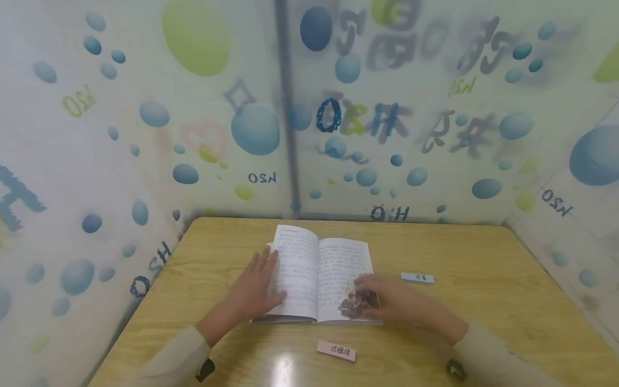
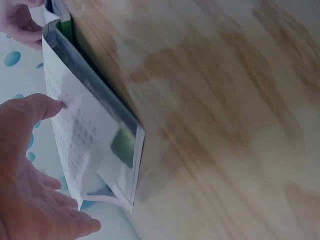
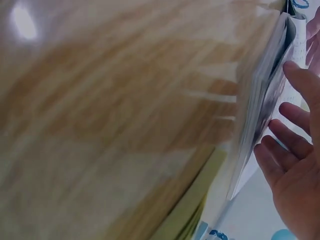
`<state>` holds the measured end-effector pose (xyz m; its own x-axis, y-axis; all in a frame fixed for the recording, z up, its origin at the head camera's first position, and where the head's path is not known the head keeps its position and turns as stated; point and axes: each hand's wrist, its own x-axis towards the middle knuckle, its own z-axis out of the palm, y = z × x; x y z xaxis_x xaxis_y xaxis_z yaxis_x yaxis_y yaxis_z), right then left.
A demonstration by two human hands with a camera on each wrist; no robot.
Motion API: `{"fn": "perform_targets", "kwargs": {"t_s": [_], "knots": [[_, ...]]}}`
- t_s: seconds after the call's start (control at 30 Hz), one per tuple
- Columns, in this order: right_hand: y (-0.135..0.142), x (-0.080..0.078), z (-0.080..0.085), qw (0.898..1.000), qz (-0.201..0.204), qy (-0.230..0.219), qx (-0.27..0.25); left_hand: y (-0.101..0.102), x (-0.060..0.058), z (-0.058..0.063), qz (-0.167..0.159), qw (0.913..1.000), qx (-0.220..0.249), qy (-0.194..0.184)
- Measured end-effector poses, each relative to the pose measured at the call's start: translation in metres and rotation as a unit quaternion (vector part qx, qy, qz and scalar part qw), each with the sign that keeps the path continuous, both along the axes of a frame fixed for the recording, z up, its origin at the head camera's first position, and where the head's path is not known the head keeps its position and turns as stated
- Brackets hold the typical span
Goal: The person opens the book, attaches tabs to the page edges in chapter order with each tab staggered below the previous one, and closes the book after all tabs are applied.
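An open book [image 1: 297, 274] lies on the wooden table, printed text on both pages and a dark picture at the lower corner of the right page. My left hand [image 1: 249, 290] is at the outer side of the left page, fingers spread and thumb over the page; the left wrist view shows the thumb [image 2: 45, 107] against the page. Over the picture corner is my right hand [image 1: 403, 301], its fingers loosely bent. In the right wrist view its fingertips [image 3: 262, 150] are right at the page's outer edge, holding nothing.
A pink slip [image 1: 337, 350] with writing lies in front of the book, and a light blue slip [image 1: 417, 277] lies to its right. Behind the table [image 1: 227, 236] stands a wall [image 1: 338, 177] with blue and green bubble prints; further walls flank both sides.
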<state>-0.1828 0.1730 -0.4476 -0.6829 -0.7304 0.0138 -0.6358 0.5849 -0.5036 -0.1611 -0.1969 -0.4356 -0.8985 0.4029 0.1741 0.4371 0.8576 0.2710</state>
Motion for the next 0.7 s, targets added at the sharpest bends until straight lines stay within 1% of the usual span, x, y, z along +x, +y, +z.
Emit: {"fn": "perform_targets", "kwargs": {"t_s": [0.1, 0.23, 0.4, 0.57, 0.7], "knots": [[-0.001, 0.005, 0.000, 1.000, -0.013, -0.022, 0.007, 0.008, -0.001, -0.007, -0.022, 0.9997, -0.008, -0.002], [-0.003, 0.009, 0.002, 0.999, -0.019, -0.036, 0.015, 0.022, -0.001, -0.009, -0.041, 0.9989, -0.016, -0.015], [-0.005, 0.010, 0.004, 0.999, -0.012, -0.036, 0.020, 0.042, -0.002, -0.010, -0.057, 0.9973, -0.033, -0.033], [-0.006, 0.009, 0.004, 0.999, -0.005, -0.038, 0.030, 0.062, -0.007, -0.014, -0.079, 0.9944, -0.047, -0.052], [-0.007, 0.009, 0.005, 0.998, -0.001, -0.040, 0.045, 0.072, -0.010, -0.016, -0.073, 0.9919, -0.068, -0.078]]}}
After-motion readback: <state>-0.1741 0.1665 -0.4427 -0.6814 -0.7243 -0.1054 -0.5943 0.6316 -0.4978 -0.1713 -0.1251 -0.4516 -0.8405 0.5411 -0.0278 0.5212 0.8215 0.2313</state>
